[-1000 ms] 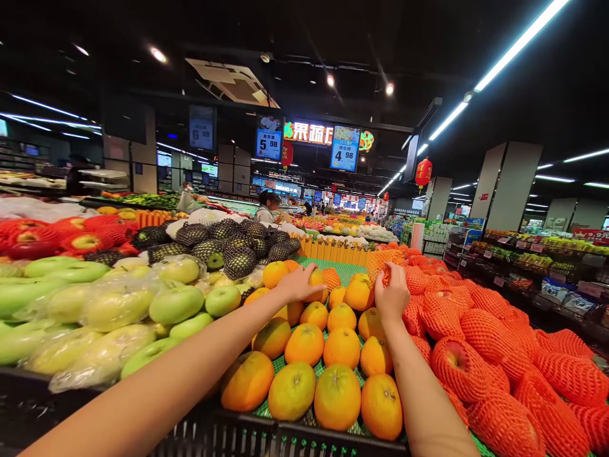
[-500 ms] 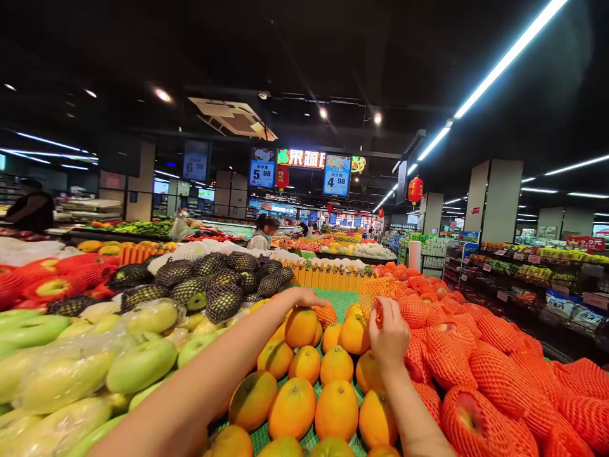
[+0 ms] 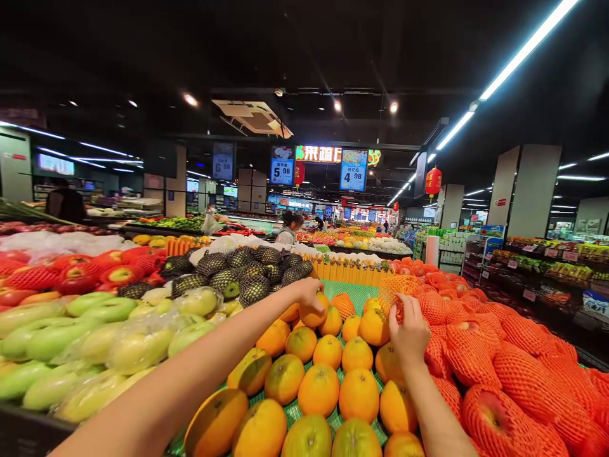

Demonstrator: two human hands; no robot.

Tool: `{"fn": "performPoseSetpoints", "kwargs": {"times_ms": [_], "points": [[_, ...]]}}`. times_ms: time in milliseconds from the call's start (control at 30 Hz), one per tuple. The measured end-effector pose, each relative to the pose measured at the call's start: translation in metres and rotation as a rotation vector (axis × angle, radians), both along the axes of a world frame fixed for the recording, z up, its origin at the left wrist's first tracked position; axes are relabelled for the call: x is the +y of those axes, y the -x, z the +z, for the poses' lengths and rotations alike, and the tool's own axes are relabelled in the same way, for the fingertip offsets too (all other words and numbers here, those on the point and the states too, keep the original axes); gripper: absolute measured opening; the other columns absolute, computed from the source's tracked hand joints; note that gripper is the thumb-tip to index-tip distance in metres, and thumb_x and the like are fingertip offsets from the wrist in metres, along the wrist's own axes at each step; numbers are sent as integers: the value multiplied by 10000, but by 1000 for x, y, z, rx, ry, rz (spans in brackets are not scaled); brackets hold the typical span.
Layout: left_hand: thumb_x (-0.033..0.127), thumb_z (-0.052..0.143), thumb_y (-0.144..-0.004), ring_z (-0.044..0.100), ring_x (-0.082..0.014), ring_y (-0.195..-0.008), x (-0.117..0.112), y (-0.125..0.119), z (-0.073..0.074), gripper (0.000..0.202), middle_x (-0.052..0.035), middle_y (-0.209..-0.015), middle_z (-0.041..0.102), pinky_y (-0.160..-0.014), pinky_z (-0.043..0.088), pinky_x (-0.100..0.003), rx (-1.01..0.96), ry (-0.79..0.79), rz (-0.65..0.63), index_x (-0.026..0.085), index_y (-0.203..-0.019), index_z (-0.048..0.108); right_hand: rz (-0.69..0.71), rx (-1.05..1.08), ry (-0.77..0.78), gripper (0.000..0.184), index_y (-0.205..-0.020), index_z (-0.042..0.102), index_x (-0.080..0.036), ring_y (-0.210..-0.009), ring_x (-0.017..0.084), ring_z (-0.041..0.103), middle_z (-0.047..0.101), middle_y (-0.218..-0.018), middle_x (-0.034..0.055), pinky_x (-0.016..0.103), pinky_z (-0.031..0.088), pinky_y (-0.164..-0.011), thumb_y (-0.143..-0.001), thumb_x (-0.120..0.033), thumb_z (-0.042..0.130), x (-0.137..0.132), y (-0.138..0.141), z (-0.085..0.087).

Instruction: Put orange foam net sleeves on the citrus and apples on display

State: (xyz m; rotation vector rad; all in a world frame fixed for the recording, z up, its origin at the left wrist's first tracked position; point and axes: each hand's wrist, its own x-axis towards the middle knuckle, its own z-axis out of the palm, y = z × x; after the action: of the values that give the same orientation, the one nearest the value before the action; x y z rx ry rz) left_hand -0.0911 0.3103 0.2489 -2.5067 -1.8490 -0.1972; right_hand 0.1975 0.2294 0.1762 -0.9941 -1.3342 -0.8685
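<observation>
My left hand (image 3: 308, 292) reaches over the rows of oranges, its fingers bent down around one orange (image 3: 314, 312) at the back left of the pile. Its fingertips are partly hidden. My right hand (image 3: 411, 330) is pinched closed on an orange foam net sleeve (image 3: 398, 287), which puffs up above the fingers. Below the hands, several bare oranges (image 3: 318, 390) sit in rows on a green mat (image 3: 349, 293). One orange in a net sleeve (image 3: 343, 305) lies between my hands, touched by neither.
Apples in red foam nets (image 3: 495, 406) are heaped on the right. Green apples (image 3: 99, 336), some in clear wrap, and dark-netted fruit (image 3: 252, 289) lie on the left. A low yellow fence (image 3: 349, 274) edges the back. A person (image 3: 287, 230) is beyond it.
The view has swung slightly left. My left hand and its orange have shifted slightly relative to neighbouring fruit. The right hand keeps hold of the net sleeve.
</observation>
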Motion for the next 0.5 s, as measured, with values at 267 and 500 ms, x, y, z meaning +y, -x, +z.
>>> {"fn": "performPoseSetpoints", "kwargs": {"times_ms": [267,500], "points": [[666,827,-543,638,-402,-1147,-8,-4,-5,828,-139,-1238,683,-955,518,-432,25,19,-51,246,-1238,662,-9,7,9,231,-1091,669,-163,-726,173,655,727,-1048,59,289,450,-634,-994,-218,467,1,1,-1],[654,783,-643,627,-456,-1148,-19,-16,-14,749,-219,-1230,666,-952,513,-499,43,-58,-15,177,-1208,658,-11,3,8,260,-1115,674,-144,-798,198,682,720,-1046,68,281,454,-625,-1014,-234,451,2,-1,-2]]}}
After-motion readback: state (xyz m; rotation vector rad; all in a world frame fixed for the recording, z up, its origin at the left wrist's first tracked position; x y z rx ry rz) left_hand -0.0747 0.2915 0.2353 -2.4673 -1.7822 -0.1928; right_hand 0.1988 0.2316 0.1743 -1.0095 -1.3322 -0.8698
